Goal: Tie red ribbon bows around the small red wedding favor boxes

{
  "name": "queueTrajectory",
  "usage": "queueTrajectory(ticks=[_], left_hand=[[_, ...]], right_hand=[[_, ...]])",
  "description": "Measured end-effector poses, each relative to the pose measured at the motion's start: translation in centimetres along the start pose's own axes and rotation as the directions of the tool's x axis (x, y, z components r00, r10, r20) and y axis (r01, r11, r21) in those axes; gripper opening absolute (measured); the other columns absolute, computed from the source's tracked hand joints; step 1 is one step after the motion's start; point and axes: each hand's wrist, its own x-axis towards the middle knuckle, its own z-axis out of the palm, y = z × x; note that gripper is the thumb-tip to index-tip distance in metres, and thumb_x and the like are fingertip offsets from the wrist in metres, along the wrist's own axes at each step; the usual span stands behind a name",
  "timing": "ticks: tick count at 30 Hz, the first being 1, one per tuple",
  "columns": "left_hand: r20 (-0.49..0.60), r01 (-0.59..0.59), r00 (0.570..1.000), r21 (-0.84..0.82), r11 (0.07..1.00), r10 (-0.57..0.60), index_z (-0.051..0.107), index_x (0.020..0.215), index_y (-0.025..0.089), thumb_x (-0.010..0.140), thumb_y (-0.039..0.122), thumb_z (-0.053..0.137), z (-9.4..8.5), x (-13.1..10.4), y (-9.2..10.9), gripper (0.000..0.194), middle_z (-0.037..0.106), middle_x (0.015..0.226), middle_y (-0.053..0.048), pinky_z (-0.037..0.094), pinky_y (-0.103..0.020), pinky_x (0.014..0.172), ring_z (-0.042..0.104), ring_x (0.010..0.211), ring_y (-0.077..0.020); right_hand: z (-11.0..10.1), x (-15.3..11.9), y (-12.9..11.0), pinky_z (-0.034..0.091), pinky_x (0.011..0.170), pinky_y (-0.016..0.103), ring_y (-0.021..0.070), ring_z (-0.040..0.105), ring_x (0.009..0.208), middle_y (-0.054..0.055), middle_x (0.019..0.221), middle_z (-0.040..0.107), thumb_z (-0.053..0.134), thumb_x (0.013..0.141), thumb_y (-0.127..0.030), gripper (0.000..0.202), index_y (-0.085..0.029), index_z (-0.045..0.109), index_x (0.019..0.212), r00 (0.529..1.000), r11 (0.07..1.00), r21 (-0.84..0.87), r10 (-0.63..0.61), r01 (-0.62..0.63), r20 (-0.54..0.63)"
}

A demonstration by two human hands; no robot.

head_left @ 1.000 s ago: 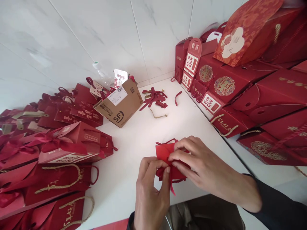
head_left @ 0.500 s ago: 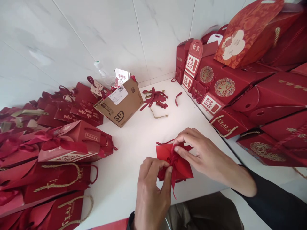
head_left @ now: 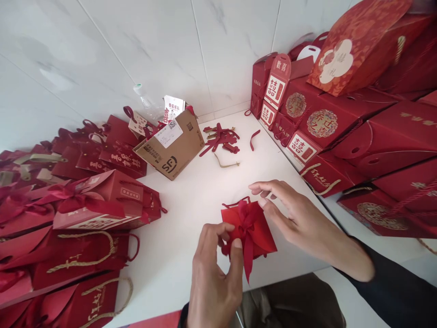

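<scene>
A small red gift box [head_left: 265, 234] stands on the white table in front of me, with a dark red ribbon [head_left: 248, 223] tied over its top in a bow. My left hand [head_left: 215, 264] is at the box's left side, its thumb and fingers curled around one loop of the ribbon; part of that loop is hidden behind them. Just off the right edge of the box, my right hand [head_left: 290, 212] hovers with its fingers apart and nothing in them. One ribbon tail hangs down over the box's near side. A red cord handle shows behind the box.
Finished-looking red gift boxes [head_left: 95, 209] crowd the left side. A cardboard box [head_left: 180, 150] with a label leans near the wall, beside loose dark red straps [head_left: 221, 139]. More red boxes [head_left: 341, 118] are stacked on the right, past the table edge.
My right hand has let go of the ribbon and moved to the right, its fingers opening. My left fingers have shifted slightly left from the knot, and the bow shows more fully.
</scene>
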Motion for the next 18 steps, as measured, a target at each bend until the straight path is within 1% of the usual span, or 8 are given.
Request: queueTrajectory(ticks=[2,4,6,8,9,11,15,18], left_hand=[[-0.034,-0.013,0.999,-0.012,1.000,0.012,0.060,0.109,0.027,0.103,0.022,0.048,0.0,0.5,0.1,0.014,0.060,0.093,0.000,0.048,-0.028,0.075,0.055,0.084,-0.0162],[-0.035,-0.015,0.999,-0.002,1.000,0.015,0.061,0.113,0.027,0.104,0.023,0.046,0.1,1.1,0.2,0.018,0.060,0.099,-0.002,0.049,-0.029,0.077,0.056,0.089,-0.0169],[-0.012,-0.017,1.000,0.016,1.000,0.017,0.062,0.119,0.026,0.103,0.024,0.049,0.5,1.7,0.2,0.021,0.059,0.106,-0.004,0.051,-0.032,0.082,0.058,0.095,-0.0181],[0.003,-0.030,1.000,0.039,0.999,0.030,0.063,0.122,0.025,0.100,0.024,0.054,0.9,2.2,0.2,0.023,0.056,0.114,-0.007,0.052,-0.036,0.089,0.059,0.105,-0.0204],[0.004,-0.041,0.999,0.049,0.998,0.041,0.064,0.119,0.025,0.099,0.023,0.056,1.1,2.3,0.2,0.022,0.055,0.117,-0.008,0.052,-0.038,0.092,0.058,0.110,-0.0218],[0.008,-0.055,0.998,0.061,0.997,0.054,0.066,0.111,0.025,0.096,0.019,0.057,1.3,2.5,0.2,0.018,0.054,0.121,-0.008,0.052,-0.041,0.096,0.056,0.117,-0.0242],[0.023,-0.040,0.999,0.053,0.998,0.039,0.068,0.103,0.026,0.095,0.015,0.056,1.5,2.3,0.0,0.019,0.054,0.125,-0.008,0.052,-0.044,0.096,0.053,0.121,-0.0264],[0.007,-0.015,1.000,0.047,0.999,0.015,0.066,0.096,0.024,0.093,0.014,0.057,1.7,2.3,0.0,0.015,0.055,0.125,-0.009,0.052,-0.045,0.096,0.054,0.121,-0.0272]], right_hand=[[-0.3,0.0,-0.1,0.056,0.082,0.035,0.0218,0.061,0.116,0.006,0.126,0.063,0.046,0.108,-0.038,0.029,-0.031,0.053,0.136,0.999,1.000,-0.008,0.024,-0.024,0.021],[-0.3,0.3,-0.2,0.055,0.085,0.037,0.0232,0.060,0.117,0.006,0.123,0.062,0.050,0.106,-0.037,0.028,-0.030,0.055,0.133,0.998,0.999,-0.044,0.011,-0.008,0.063],[0.0,0.7,-0.3,0.052,0.091,0.040,0.0235,0.059,0.115,0.006,0.116,0.064,0.054,0.104,-0.032,0.017,-0.027,0.061,0.118,0.995,0.997,-0.067,-0.027,0.034,0.094],[0.3,1.2,-0.6,0.050,0.093,0.039,0.0221,0.060,0.109,0.004,0.107,0.065,0.054,0.103,-0.026,0.007,-0.025,0.061,0.103,0.993,0.996,-0.056,-0.059,0.065,0.097],[0.3,1.3,-0.8,0.049,0.091,0.038,0.0209,0.061,0.104,0.003,0.104,0.065,0.053,0.103,-0.024,0.008,-0.025,0.060,0.099,0.994,0.997,-0.040,-0.061,0.065,0.093],[0.2,1.4,-1.2,0.049,0.081,0.033,0.0182,0.063,0.094,0.001,0.100,0.066,0.050,0.104,-0.022,0.009,-0.025,0.057,0.099,0.995,0.999,-0.007,-0.034,0.034,0.094],[0.2,1.3,-1.4,0.042,0.060,0.029,0.0161,0.061,0.076,-0.001,0.092,0.066,0.045,0.106,-0.026,0.011,-0.025,0.053,0.098,0.994,1.000,-0.012,0.011,-0.010,0.105],[0.6,1.3,-1.1,0.040,0.058,0.029,0.0165,0.058,0.069,-0.002,0.082,0.063,0.043,0.107,-0.029,0.013,-0.025,0.050,0.097,0.999,0.999,-0.036,0.002,-0.001,0.051]])
